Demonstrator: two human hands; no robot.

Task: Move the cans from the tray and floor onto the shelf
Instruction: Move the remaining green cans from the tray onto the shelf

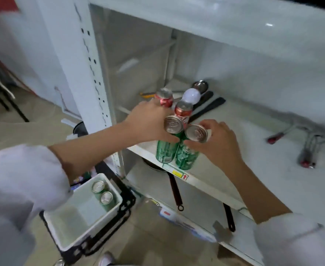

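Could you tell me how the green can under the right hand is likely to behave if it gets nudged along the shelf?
The green can is tall and narrow, so it may tip. It stands near the shelf edge and could fall. Its lid looks sealed, so it is probably heavy.

Dim, soft, motion-blurred, edge-warped

Head view, steeply downward, close over the shelf (225,150).
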